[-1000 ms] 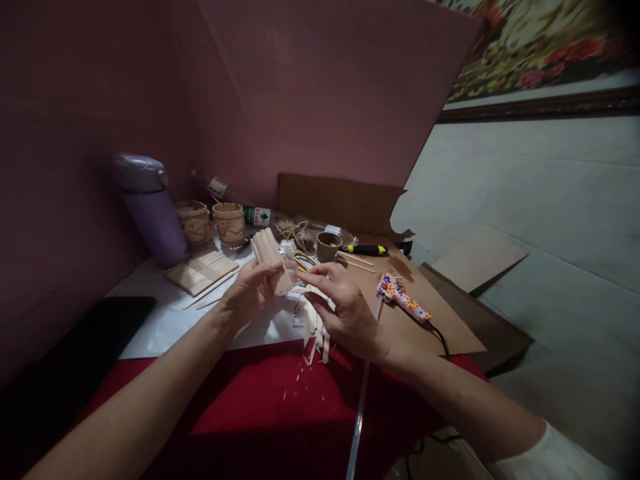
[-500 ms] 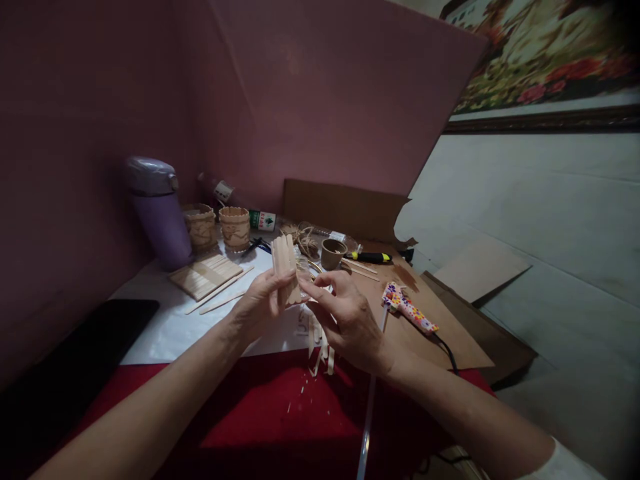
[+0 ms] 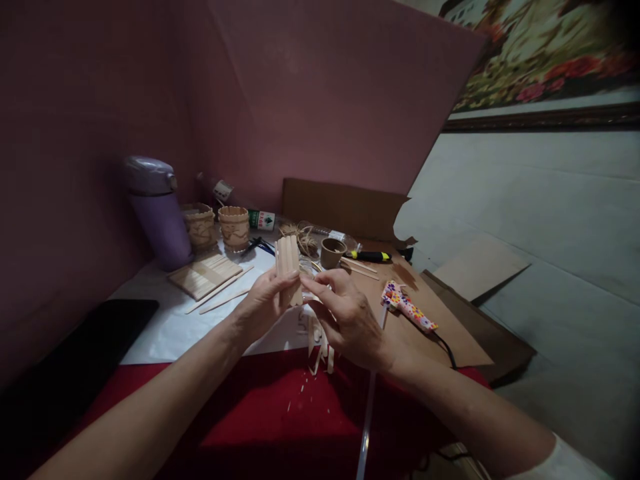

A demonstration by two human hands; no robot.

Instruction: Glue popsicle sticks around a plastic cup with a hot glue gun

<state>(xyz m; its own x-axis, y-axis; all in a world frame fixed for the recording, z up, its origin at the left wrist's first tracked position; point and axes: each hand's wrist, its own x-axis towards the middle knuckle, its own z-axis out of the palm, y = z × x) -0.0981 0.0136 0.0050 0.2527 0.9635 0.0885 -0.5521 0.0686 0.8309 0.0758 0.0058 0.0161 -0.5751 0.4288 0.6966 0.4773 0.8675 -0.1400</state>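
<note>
My left hand (image 3: pixel 267 297) is closed around a small upright piece of popsicle sticks (image 3: pixel 287 257), laid side by side. My right hand (image 3: pixel 345 313) is beside it, thumb and fingers pinched together near the sticks' right edge; what lies between those fingertips is too small to make out. Under the right hand, pale wood strips and shavings (image 3: pixel 320 357) lie at the table's front edge. A flat panel of joined sticks (image 3: pixel 205 275) and a few loose sticks (image 3: pixel 225 301) rest on the white paper to the left.
Behind stand a purple bottle (image 3: pixel 161 220), two carved wooden cups (image 3: pixel 234 228) and a small brown pot (image 3: pixel 332 254). A yellow-black utility knife (image 3: pixel 369 257) and a flowered glue gun (image 3: pixel 407 305), with a clear glue stick, lie right. A dark slab (image 3: pixel 100 347) is at left.
The stick piece has turned slightly so that its broad face shows more. Both hands keep nearly the same place, and the right fingertips stay by its edge.
</note>
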